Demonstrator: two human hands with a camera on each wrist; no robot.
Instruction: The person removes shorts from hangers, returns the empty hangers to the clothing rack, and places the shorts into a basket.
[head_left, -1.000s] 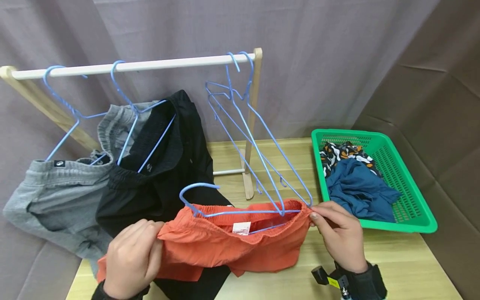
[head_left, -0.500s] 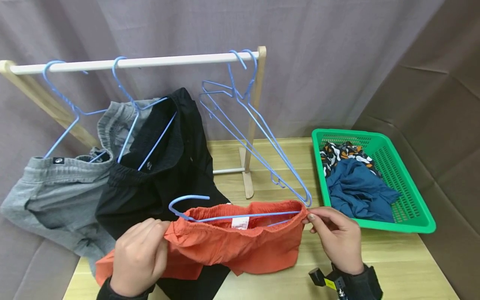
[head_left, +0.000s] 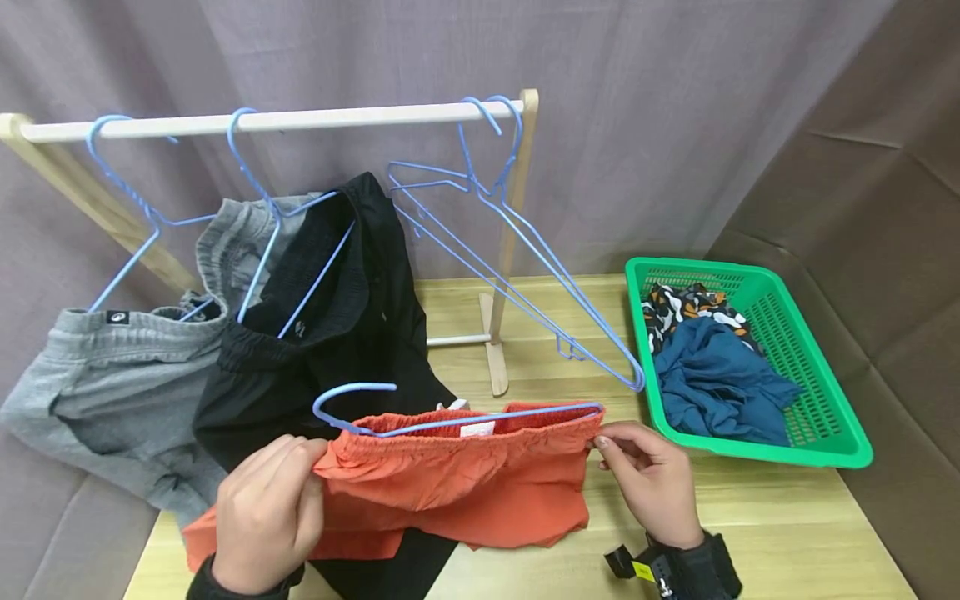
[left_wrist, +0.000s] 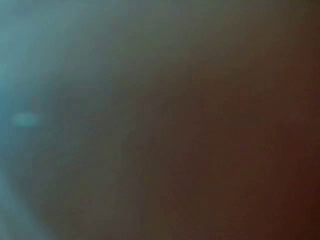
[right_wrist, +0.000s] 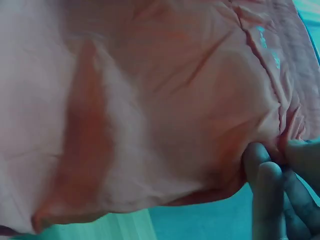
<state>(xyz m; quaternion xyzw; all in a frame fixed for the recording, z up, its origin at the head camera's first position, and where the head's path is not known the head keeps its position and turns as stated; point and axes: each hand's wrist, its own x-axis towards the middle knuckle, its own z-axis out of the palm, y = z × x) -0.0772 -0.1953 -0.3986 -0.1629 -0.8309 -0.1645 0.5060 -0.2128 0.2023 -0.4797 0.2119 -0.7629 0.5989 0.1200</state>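
Orange shorts (head_left: 465, 483) are held up by the waistband between both hands in the head view. My left hand (head_left: 270, 504) grips the waistband's left end, fingers curled over it. At the right end, my right hand (head_left: 648, 475) pinches the cloth between thumb and fingers; the right wrist view shows the same pinch on the shorts (right_wrist: 165, 110). A blue wire hanger (head_left: 480, 417) lies along the waist opening, its hook sticking out at the left and its right end at the waistband's right corner. The left wrist view is dark and blurred.
Behind stands a rack with a white rail (head_left: 360, 119). Grey pants (head_left: 127, 400) and black pants (head_left: 315, 375) hang from it at left, bare blue hangers (head_left: 525, 242) at right. A green basket (head_left: 821, 375) holds a blue garment (head_left: 712, 375) and a patterned one (head_left: 693, 304).
The shorts and both hands have shifted slightly left, the right hand most. The hanger's right end has risen to the waistband's top edge. The bare hangers on the rail have swung.
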